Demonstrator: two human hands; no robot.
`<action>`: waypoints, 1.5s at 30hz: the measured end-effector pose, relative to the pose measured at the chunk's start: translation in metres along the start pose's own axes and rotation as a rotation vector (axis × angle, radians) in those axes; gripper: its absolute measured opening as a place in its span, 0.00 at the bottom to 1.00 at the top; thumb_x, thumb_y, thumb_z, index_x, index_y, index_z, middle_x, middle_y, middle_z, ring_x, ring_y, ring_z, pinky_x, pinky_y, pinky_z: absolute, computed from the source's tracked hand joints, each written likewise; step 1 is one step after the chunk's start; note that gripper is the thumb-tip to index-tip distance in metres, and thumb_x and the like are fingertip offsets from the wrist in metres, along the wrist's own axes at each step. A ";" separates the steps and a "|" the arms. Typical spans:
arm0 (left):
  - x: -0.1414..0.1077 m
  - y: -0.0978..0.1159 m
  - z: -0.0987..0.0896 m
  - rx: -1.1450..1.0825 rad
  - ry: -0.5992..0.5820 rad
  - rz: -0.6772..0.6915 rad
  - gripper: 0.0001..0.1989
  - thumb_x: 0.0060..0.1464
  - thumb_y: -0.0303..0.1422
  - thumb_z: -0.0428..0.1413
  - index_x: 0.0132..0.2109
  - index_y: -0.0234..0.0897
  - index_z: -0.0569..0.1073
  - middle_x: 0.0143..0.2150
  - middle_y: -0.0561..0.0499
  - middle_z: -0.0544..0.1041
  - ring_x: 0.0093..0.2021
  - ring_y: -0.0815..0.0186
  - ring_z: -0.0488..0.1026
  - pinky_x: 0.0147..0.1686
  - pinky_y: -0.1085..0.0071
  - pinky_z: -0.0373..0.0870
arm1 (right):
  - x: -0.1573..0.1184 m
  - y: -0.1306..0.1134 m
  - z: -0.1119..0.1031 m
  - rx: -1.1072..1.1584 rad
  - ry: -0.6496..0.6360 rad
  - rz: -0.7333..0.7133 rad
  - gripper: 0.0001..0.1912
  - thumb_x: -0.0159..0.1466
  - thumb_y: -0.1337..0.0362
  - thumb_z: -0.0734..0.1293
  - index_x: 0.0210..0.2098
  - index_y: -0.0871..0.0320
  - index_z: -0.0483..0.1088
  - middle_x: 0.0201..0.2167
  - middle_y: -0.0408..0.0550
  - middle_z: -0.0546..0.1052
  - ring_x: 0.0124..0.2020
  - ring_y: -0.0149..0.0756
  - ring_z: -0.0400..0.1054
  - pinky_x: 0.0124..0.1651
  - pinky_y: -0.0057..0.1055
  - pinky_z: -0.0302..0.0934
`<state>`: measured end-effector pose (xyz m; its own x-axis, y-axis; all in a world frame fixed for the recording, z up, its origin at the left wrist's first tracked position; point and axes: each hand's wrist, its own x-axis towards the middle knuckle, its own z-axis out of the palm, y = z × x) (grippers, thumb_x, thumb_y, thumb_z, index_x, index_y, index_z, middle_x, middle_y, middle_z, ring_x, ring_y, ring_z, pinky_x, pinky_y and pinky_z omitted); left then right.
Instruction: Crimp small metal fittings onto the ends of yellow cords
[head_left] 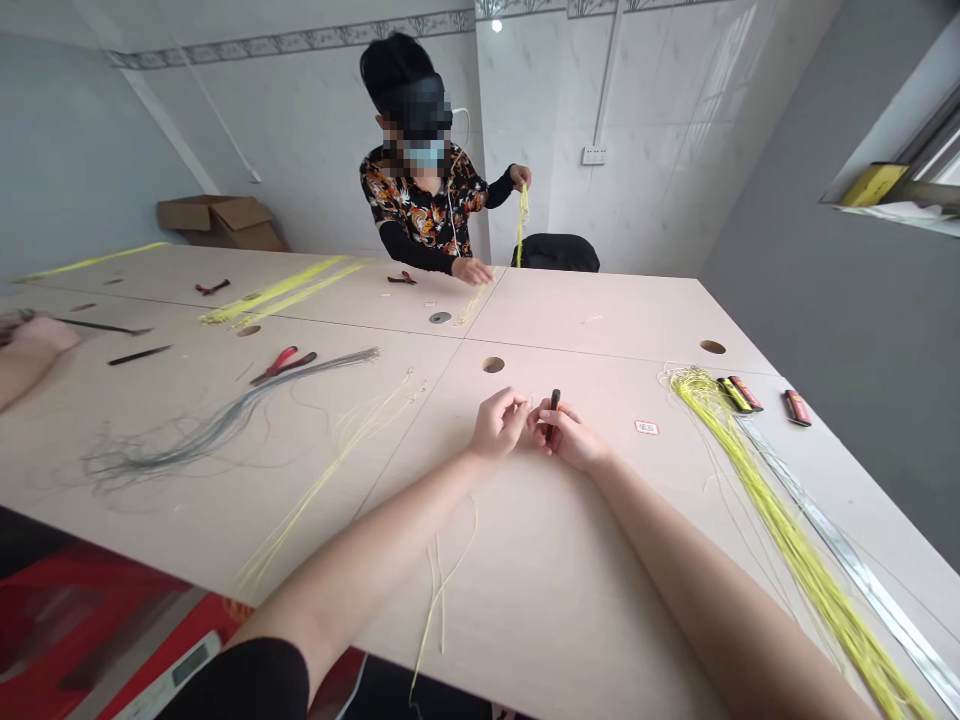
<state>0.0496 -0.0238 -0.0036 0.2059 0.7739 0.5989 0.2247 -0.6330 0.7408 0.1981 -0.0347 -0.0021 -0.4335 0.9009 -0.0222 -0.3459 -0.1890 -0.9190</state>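
My left hand is closed in a pinch on a thin pale cord, whose tip sticks up by the fingertips. A loose yellow cord emerges below my left forearm and runs over the table's front edge. Close beside it, my right hand is wrapped round a small black-handled tool with a bit of orange; its working end is hidden by the fingers. Left of my hands lie a few pale yellow cords with small ends. A bundle of yellow cords stretches along the right side.
Lighters and a small label lie right. Left are grey strands, red-handled pliers and a co-worker's hand. Across the table, another person handles yellow cords. The tabletop has round holes.
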 end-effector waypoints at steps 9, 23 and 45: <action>0.001 -0.005 0.003 0.055 0.042 0.016 0.13 0.58 0.37 0.48 0.28 0.36 0.63 0.23 0.56 0.61 0.22 0.74 0.55 0.24 0.74 0.55 | 0.003 0.004 -0.007 0.011 -0.066 -0.025 0.19 0.53 0.49 0.65 0.20 0.58 0.61 0.17 0.41 0.62 0.18 0.26 0.50 0.22 0.27 0.46; 0.001 -0.001 0.004 0.079 0.021 0.070 0.12 0.57 0.34 0.49 0.26 0.37 0.62 0.22 0.56 0.60 0.21 0.74 0.53 0.22 0.73 0.52 | 0.001 0.004 -0.002 -0.105 -0.033 -0.085 0.18 0.55 0.54 0.59 0.15 0.56 0.55 0.14 0.40 0.54 0.18 0.28 0.47 0.24 0.30 0.45; -0.001 -0.001 0.005 0.081 0.015 0.065 0.14 0.59 0.37 0.48 0.27 0.37 0.63 0.22 0.55 0.60 0.22 0.73 0.55 0.24 0.72 0.54 | -0.001 0.002 0.006 -0.175 0.047 -0.014 0.18 0.54 0.56 0.58 0.12 0.55 0.53 0.10 0.38 0.49 0.15 0.26 0.40 0.20 0.29 0.35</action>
<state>0.0537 -0.0235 -0.0062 0.2086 0.7308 0.6499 0.2876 -0.6810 0.6735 0.1931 -0.0385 -0.0012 -0.3886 0.9211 -0.0240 -0.1999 -0.1097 -0.9737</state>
